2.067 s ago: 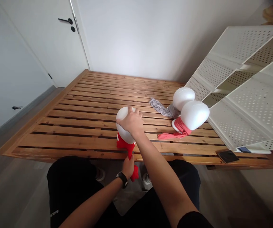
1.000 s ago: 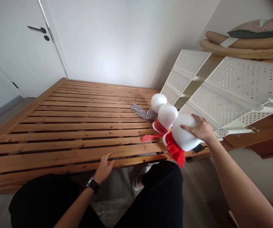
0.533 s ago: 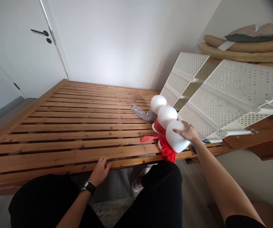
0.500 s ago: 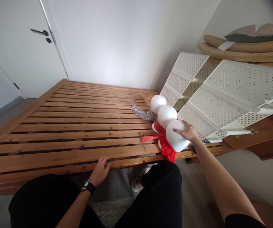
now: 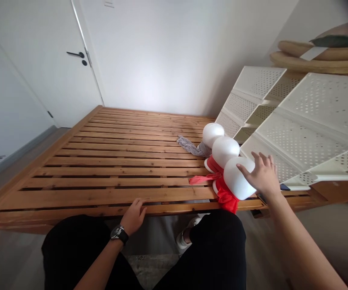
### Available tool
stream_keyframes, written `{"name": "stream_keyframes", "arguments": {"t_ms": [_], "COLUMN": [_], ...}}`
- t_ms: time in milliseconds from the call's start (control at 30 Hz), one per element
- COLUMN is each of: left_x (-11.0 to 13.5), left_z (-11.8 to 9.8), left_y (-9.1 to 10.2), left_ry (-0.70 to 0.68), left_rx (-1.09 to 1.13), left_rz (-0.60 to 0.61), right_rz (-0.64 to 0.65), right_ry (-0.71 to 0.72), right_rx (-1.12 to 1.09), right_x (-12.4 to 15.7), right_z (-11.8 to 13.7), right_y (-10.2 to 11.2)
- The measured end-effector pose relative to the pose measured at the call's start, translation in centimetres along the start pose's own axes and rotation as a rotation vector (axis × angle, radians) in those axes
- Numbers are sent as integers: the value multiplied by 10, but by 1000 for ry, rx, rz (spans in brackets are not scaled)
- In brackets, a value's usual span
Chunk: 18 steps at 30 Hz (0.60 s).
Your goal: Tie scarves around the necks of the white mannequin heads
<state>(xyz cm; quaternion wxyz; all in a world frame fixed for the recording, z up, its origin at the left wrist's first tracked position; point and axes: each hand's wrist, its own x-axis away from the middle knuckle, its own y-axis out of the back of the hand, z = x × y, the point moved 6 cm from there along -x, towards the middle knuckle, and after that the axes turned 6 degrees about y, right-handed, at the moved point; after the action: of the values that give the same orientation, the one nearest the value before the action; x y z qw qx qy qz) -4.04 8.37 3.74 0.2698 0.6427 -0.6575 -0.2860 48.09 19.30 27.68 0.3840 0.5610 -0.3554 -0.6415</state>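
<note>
Three white foam heads lie in a row on the wooden slatted bed frame (image 5: 107,161) at its right side. The nearest head (image 5: 236,183) wears a red scarf (image 5: 226,197) round its neck. My right hand (image 5: 263,175) rests against its far side with fingers spread, no longer gripping it. The middle head (image 5: 224,151) has a lighter red scarf (image 5: 202,179). The farthest head (image 5: 212,133) has a grey scarf (image 5: 190,146). My left hand (image 5: 134,215), with a watch on the wrist, lies flat on the front rail of the frame.
A white perforated rack (image 5: 294,125) leans over the right end of the frame, right behind the heads. A dark phone (image 5: 284,187) peeks out under it. A white door (image 5: 61,60) stands at the back left. My knees in black trousers (image 5: 216,249) are below the front rail.
My right hand carried the red-scarfed head from the front middle of the frame to the right, laid it beside the other two and loosened its grip. My left hand dropped to the front rail.
</note>
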Motion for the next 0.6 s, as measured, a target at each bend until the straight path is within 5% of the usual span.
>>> {"name": "stream_keyframes", "arguments": {"t_ms": [100, 267, 400, 600], "left_x": [4, 5, 3, -5], "left_z": [1, 2, 19, 44], "left_y": [12, 15, 4, -18], "left_ry": [14, -85, -108, -40], "left_rx": [-193, -389, -450, -535], "left_rz": [-82, -106, -75, 30], "right_rz": [-61, 314, 515, 663], "right_ry": [185, 406, 385, 457], "right_rx": [-176, -384, -362, -277], "right_x": [60, 163, 190, 188], "right_z": [77, 182, 197, 206], "right_y": [-12, -130, -208, -246]}}
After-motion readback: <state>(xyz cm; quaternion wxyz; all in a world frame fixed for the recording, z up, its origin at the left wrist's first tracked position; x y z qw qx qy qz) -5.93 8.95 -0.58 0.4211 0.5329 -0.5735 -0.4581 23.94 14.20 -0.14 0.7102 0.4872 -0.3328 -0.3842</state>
